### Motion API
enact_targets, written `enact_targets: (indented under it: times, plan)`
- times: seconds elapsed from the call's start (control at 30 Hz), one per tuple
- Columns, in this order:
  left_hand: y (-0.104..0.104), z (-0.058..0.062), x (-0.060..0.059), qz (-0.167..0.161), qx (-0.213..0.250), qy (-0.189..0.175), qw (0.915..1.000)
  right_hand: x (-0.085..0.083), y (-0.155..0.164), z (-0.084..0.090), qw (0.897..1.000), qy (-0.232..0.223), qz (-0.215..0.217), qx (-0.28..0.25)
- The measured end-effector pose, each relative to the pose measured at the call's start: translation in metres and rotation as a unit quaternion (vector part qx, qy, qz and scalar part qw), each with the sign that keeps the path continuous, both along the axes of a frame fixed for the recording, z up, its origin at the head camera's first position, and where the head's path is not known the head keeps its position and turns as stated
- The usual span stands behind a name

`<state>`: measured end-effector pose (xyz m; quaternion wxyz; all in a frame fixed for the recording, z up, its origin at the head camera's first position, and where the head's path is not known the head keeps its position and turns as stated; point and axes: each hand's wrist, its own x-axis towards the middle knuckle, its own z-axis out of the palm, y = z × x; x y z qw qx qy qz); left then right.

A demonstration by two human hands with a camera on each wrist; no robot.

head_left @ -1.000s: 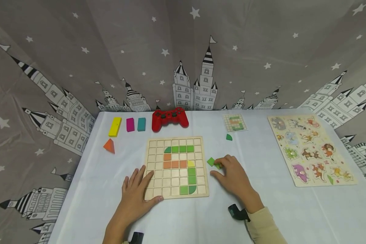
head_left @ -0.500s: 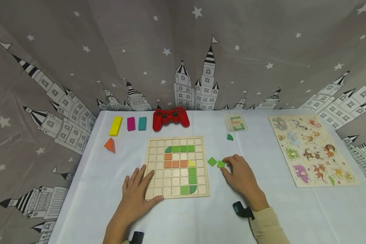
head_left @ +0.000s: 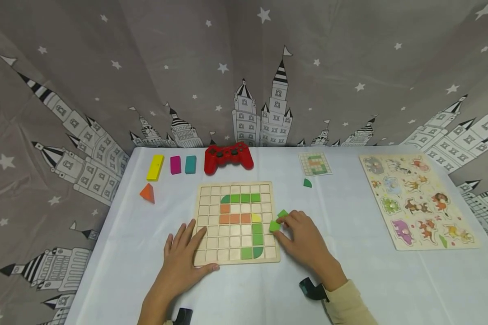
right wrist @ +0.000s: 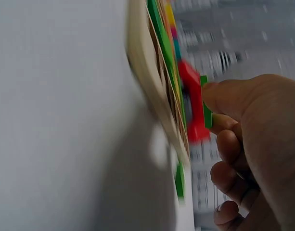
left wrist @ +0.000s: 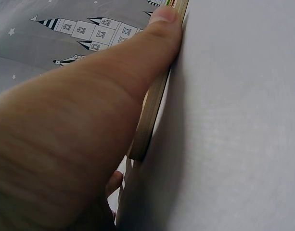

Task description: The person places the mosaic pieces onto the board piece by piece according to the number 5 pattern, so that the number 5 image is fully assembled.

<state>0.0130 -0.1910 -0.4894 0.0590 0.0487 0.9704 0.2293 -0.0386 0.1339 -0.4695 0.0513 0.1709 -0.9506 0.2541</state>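
Note:
A wooden grid board (head_left: 214,256) lies on the table, with green, orange and yellow tiles set in some of its squares. On its lower left corner rests my left hand (head_left: 181,258), fingers spread over the edge; the left wrist view shows the thumb along the board's side. My right hand (head_left: 305,239) pinches a green square tile (head_left: 274,226) between thumb and fingers, at the board's right edge. In the right wrist view this tile is held up off the table. Another green tile (head_left: 283,213) lies just beyond those fingers, partly hidden by them.
A dark green quarter-round tile (head_left: 307,183) lies below a small pattern card (head_left: 315,164). Behind the board sits a red game controller (head_left: 229,158). Yellow (head_left: 155,168), magenta (head_left: 175,165), teal (head_left: 190,164) and orange (head_left: 148,193) blocks stand left. An animal puzzle (head_left: 420,203) lies right.
My right hand first drew one green tile away to the right from the other, then carried it left to the board's edge. The left hand has stayed on the board.

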Motion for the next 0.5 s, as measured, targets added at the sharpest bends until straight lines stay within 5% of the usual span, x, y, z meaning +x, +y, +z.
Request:
enact_targets:
  times: [0.3,0.5]
  plan:
    - [0.000,0.002,0.000,-0.004,0.006,0.003,1.0000,0.024,-0.056,0.002,0.991,-0.010,0.129,0.030]
    - [0.000,0.002,0.000,-0.004,0.010,0.005,0.9999,0.030,-0.072,0.002,0.986,-0.007,0.156,0.051]
